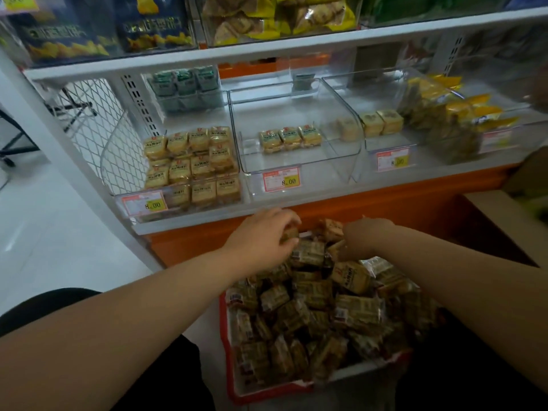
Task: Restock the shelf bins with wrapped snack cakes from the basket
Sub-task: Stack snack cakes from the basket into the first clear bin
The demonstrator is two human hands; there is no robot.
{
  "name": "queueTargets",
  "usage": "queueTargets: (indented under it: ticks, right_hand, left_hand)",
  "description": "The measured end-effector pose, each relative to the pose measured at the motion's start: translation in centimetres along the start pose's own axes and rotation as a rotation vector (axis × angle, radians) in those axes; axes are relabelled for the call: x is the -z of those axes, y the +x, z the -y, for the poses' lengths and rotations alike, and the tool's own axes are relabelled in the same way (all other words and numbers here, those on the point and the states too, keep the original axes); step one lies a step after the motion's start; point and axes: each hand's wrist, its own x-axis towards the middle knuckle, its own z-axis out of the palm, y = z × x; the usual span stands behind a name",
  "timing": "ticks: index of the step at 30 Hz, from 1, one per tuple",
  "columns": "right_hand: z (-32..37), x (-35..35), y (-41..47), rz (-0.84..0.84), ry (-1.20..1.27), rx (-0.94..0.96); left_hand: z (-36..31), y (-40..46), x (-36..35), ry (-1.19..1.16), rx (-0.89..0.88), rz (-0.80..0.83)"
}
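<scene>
A red basket (228, 366) heaped with wrapped snack cakes (320, 307) sits on the floor below the shelf. My left hand (264, 238) reaches into the far end of the pile and curls its fingers round one cake (290, 234). My right hand (363, 235) is beside it over the pile, fingers bent down among the cakes; its grip is hidden. On the shelf, the left clear bin (189, 164) holds several cakes. The middle bin (296, 137) holds three at its back.
A third clear bin (382, 126) holds a few square cakes, with yellow packs (453, 111) further right. Price tags (281, 180) hang on the bin fronts. The orange shelf base (355, 209) stands just behind the basket. A wire mesh panel (98, 129) closes the shelf's left end.
</scene>
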Motion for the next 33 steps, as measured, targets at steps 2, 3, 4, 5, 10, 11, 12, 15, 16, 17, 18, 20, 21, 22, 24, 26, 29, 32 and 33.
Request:
queueTargets:
  ticks: [2, 3, 4, 5, 10, 11, 12, 15, 16, 17, 18, 20, 21, 22, 24, 26, 29, 32, 33]
  right_hand:
    - [0.1, -0.7, -0.1, 0.131, -0.098, 0.017]
    - [0.3, -1.1, -0.1, 0.165, -0.111, 0.033]
    - [0.5, -1.6, -0.2, 0.178, -0.101, 0.045]
    - [0.8, -2.1, -0.2, 0.167, -0.089, 0.054]
    - [1.4, -2.5, 0.4, 0.099, -0.014, 0.087]
    - [1.4, -2.5, 0.4, 0.096, 0.012, 0.091]
    - [1.5, -2.5, 0.5, 0.098, 0.040, 0.092]
    - [2.2, -2.1, 0.3, 0.126, 0.078, 0.102]
    - [2.3, -1.5, 0.1, 0.109, 0.074, 0.110]
    - [2.4, -0.6, -0.1, 0.076, 0.095, 0.100]
    - [2.3, 0.6, -0.5, 0.026, 0.142, 0.094]
    - [1.9, 3.3, -1.3, -0.080, 0.322, 0.123]
    - [1.7, 4.5, -1.8, -0.127, 0.452, 0.152]
    - [1.6, 5.5, -2.3, -0.173, 0.593, 0.187]
    - [1.9, 6.7, -3.1, -0.260, 0.842, 0.257]
    - [3.0, 7.6, -3.3, -0.334, 1.015, 0.319]
    - [5.0, 9.1, -2.7, -0.411, 1.228, 0.400]
    - [6.6, 10.3, -1.9, -0.475, 1.396, 0.473]
    - [7.1, 10.7, -1.6, -0.492, 1.432, 0.495]
  left_hand:
    - [-0.3, -0.2, -0.7, 0.037, 0.001, 0.136]
    - [-0.3, -0.1, -0.9, 0.046, 0.010, 0.181]
    - [-0.3, 0.1, -1.0, 0.050, 0.022, 0.210]
    - [-0.3, 0.3, -1.0, 0.049, 0.034, 0.225]
    - [-0.1, 1.4, -0.3, -0.048, 0.073, 0.202]
    - [-0.2, 1.6, -0.2, -0.076, 0.077, 0.200]
    - [-0.3, 1.7, 0.0, -0.098, 0.079, 0.198]
    - [-0.6, 1.9, 0.5, -0.128, 0.089, 0.194]
    - [-0.6, 2.0, 0.7, -0.132, 0.091, 0.191]
    - [-0.6, 2.1, 0.9, -0.135, 0.092, 0.184]
    - [-0.6, 2.3, 1.2, -0.136, 0.090, 0.173]
    - [-0.5, 2.6, 1.9, -0.145, 0.080, 0.149]
    - [-0.5, 2.7, 2.3, -0.162, 0.071, 0.140]
    - [-0.5, 2.8, 2.8, -0.180, 0.061, 0.132]
    - [-0.5, 2.9, 3.8, -0.166, 0.023, 0.090]
    - [-0.3, 3.0, 5.0, -0.064, -0.031, 0.001]
    - [0.3, 3.1, 7.0, 0.081, -0.021, -0.110]
    - [1.3, 3.2, 8.8, 0.142, 0.019, -0.235]
    - [1.7, 3.2, 9.4, 0.158, 0.030, -0.255]
